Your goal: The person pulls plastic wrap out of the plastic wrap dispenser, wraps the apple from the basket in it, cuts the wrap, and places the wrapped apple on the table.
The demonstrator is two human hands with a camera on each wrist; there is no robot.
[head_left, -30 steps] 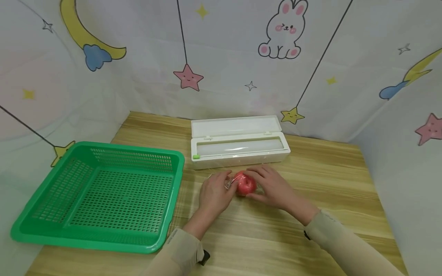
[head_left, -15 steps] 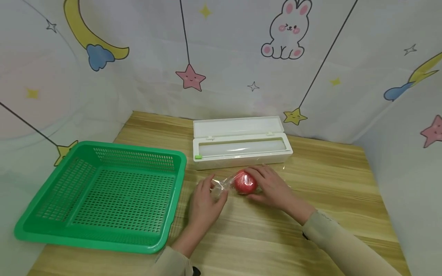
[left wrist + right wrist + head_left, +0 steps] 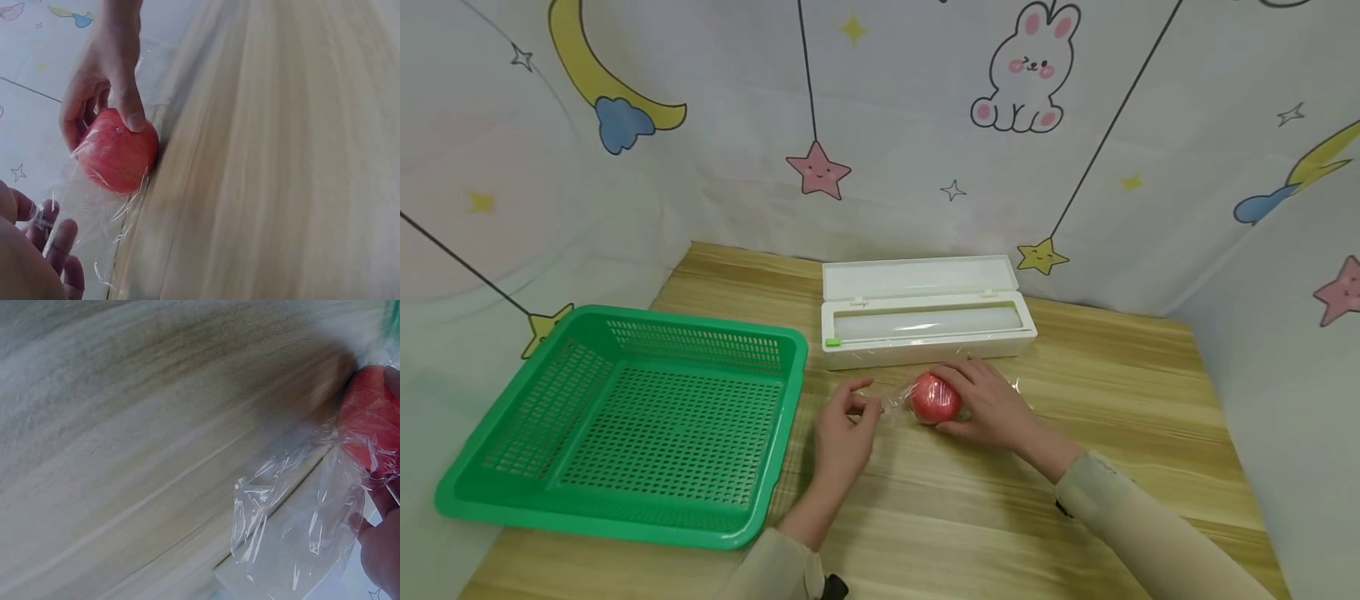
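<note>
Right hand (image 3: 988, 404) cups the red apple (image 3: 934, 397) at frame centre on the wooden table (image 3: 1112, 392); left hand (image 3: 844, 429) pinches the cling film (image 3: 887, 402) stretched leftward. White film dispenser (image 3: 925, 321) sits behind, green basket (image 3: 625, 425) at left. Cartoon-printed curtains (image 3: 925, 125) enclose the table.

Both forearms reach in from 6 o'clock, sleeved in beige to the wrists. Left hand (image 3: 844, 432) lies low, back upward, fingers curled; thumb and fingertips meet in a pinch grip at its 12 o'clock end. Right hand (image 3: 992, 404) sits at 3 o'clock of the left, near it but apart. Its fingers arch over, the thumb (image 3: 130, 109) pressing down opposite them in a cupped grip. Right forearm angles away toward 4 o'clock. Left wrist is straight.
</note>
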